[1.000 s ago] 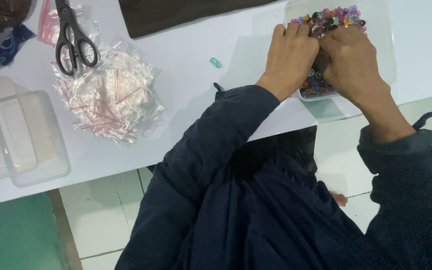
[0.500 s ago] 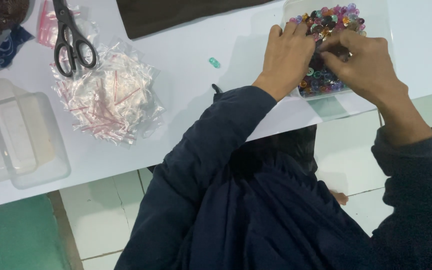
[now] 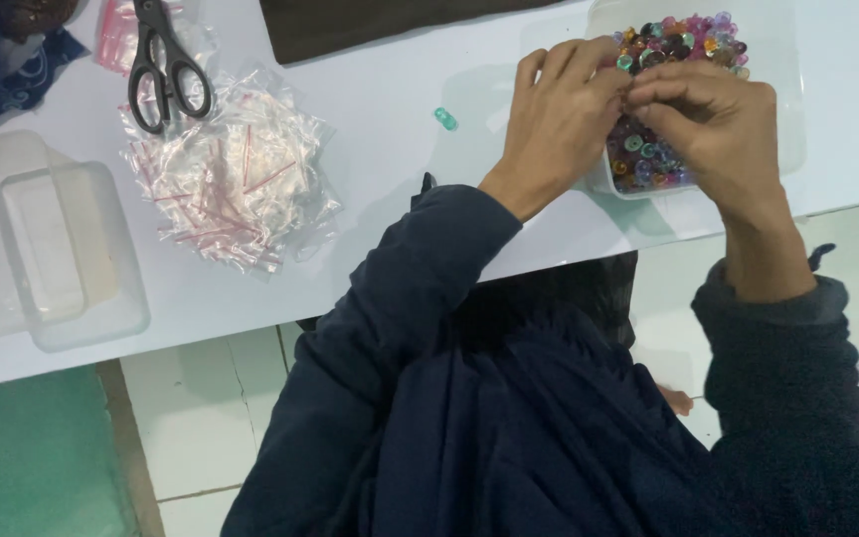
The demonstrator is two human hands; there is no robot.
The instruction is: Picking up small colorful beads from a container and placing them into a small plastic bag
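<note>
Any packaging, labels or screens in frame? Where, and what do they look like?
Pile of small zip bags: table, left of the hands; clear plastic with red seal strips.
Pink-tinted bag: top left, under the scissors.
Clear lidded box: far left, rectangular.
Bead tray: under both hands, clear, multicoloured beads.
No labels or screens visible.

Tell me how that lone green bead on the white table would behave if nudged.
The green bead looks small and rounded, so it would probably roll or skid. The white table looks smooth, so little would likely stop it. It seems light; a gentle touch might send it off.
</note>
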